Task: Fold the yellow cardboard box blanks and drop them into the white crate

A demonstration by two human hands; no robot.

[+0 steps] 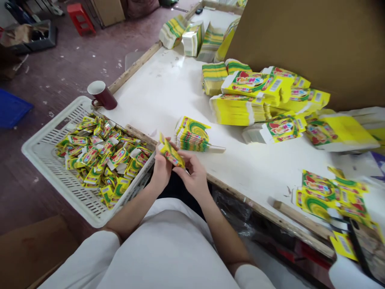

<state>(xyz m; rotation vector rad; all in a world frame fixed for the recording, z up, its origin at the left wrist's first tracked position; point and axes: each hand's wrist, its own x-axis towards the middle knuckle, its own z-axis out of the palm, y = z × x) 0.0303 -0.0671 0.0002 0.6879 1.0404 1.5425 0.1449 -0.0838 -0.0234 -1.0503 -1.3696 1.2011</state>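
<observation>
Between my two hands, just over the table's front edge, is a small yellow printed carton (171, 153). My left hand (161, 168) grips its left end, fingers mostly behind it. At its lower right end, the fingers of my right hand (192, 172) pinch the card. Right behind them on the table stands a fanned stack of flat yellow cartons (192, 134). To my left, a white plastic basket (63, 184) holds a heap of folded small cartons (105, 156) in the same print.
A maroon mug (104, 96) stands at the table's left edge. Bundles of flat cartons (252, 88) lie across the white table (156, 88). Loose cartons (327, 192) and a wooden strip (300, 218) are at right. A red stool (80, 18) stands on the floor.
</observation>
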